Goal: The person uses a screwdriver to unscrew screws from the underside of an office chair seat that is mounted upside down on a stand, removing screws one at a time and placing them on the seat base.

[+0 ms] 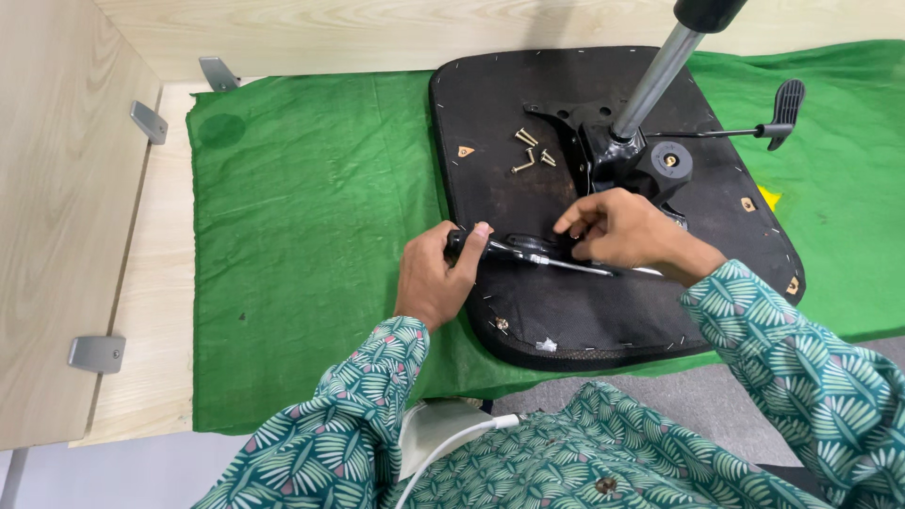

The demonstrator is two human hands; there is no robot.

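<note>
Counts of the things seen from the head view

Two hands are counted, left [436,275] and right [617,229], with one screwdriver [528,253] between them. One black seat base [528,311] is laid on one green cloth [311,226]. One metal column [655,80] and one lever [754,123] are seen on the seat's mechanism. About three loose brass screws [530,151] are counted on the seat base, though the cluster is too small for certainty. Three grey brackets [95,353] are fixed to the wooden surface [165,311]. One white cable [452,443] is seen.
</note>
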